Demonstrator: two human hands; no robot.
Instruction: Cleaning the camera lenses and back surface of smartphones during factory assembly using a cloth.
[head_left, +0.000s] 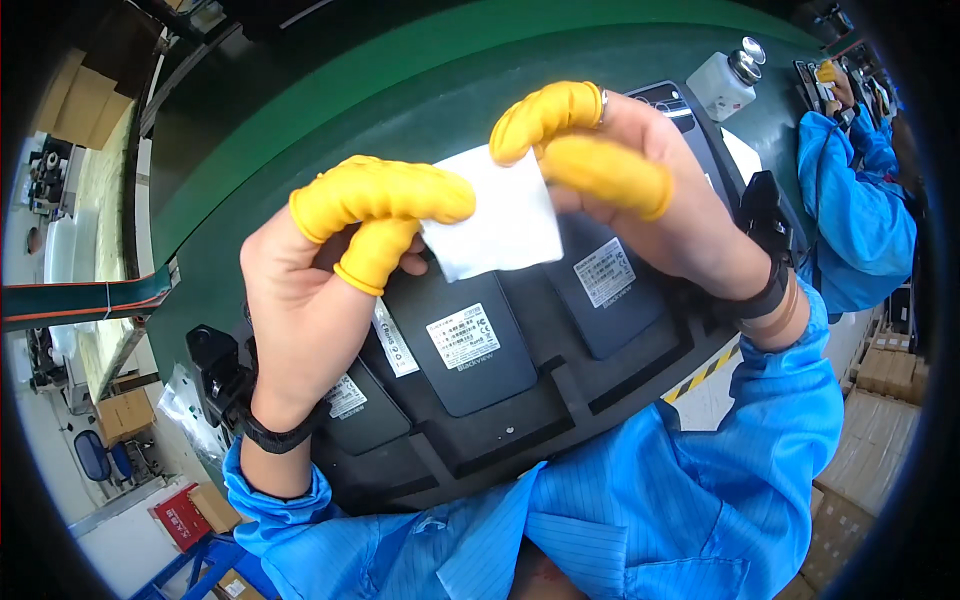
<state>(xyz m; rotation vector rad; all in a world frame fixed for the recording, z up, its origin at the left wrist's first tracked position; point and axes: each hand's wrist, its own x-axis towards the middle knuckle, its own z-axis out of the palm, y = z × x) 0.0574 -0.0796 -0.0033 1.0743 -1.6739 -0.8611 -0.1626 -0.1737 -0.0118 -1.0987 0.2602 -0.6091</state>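
Note:
My left hand and my right hand wear yellow finger cots and hold a small white wipe between them. The left thumb and finger grip the left side of the wipe. At its upper right edge are the right fingers, one of them smeared by motion. Below the wipe, a black phone lies label side up in a black foam tray. Another black phone rests to its right, and a third phone is partly covered by my left wrist. Behind my right hand a phone shows its camera end.
A white pump bottle with a metal top stands at the far right of the green table. A co-worker in a blue sleeve works at the right. A green-edged rail juts in from the left.

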